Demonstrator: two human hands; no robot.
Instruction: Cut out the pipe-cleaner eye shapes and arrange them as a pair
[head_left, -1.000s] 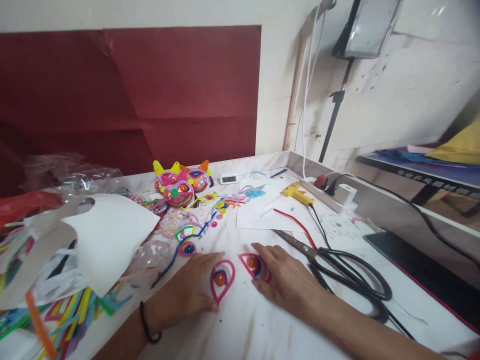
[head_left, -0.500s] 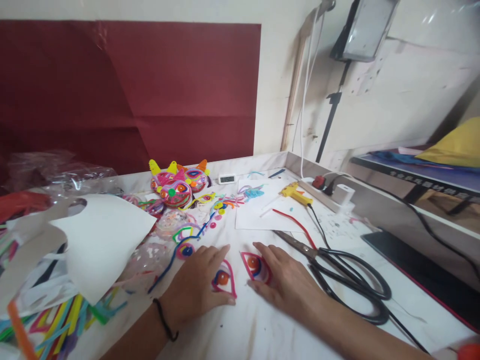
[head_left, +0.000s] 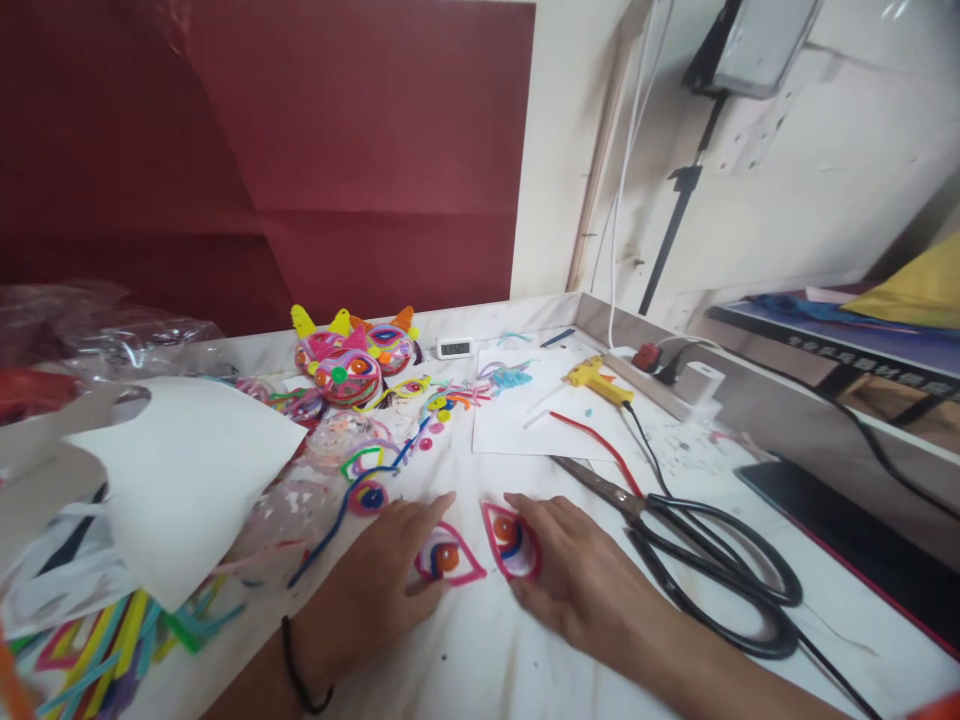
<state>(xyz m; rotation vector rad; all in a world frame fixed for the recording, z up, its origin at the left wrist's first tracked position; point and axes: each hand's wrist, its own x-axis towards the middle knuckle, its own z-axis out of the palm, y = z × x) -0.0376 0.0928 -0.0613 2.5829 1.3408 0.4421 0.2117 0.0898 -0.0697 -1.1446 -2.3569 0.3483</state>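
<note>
Two almond-shaped eyes made of fuzzy pipe cleaners lie side by side on the marble-patterned table, a small gap between them. Each has a pink outline, white and blue inside, and an orange button-like pupil. My left hand point(head_left: 382, 570) has thumb and fingers around the outer end of the left pipe-cleaner eye point(head_left: 448, 556), whose pointed tip faces right. Around the outer side of the right pipe-cleaner eye point(head_left: 507, 533) curve the thumb and fingers of my right hand point(head_left: 574, 565); that eye's tip points up and left. The palms hide part of both pieces.
Large black-handled scissors point(head_left: 705, 550) lie at right, near a yellow glue gun point(head_left: 596, 380) and white paper point(head_left: 517, 430). Colourful animal-face ornaments point(head_left: 349, 370) and a small digital clock point(head_left: 454, 348) stand behind. White card point(head_left: 187, 480) and loose pipe cleaners point(head_left: 112, 650) crowd the left.
The left eye has turned, its tip swinging from downward to the right, towards the other eye. My left thumb has drawn back a little. The view has shifted slightly.
</note>
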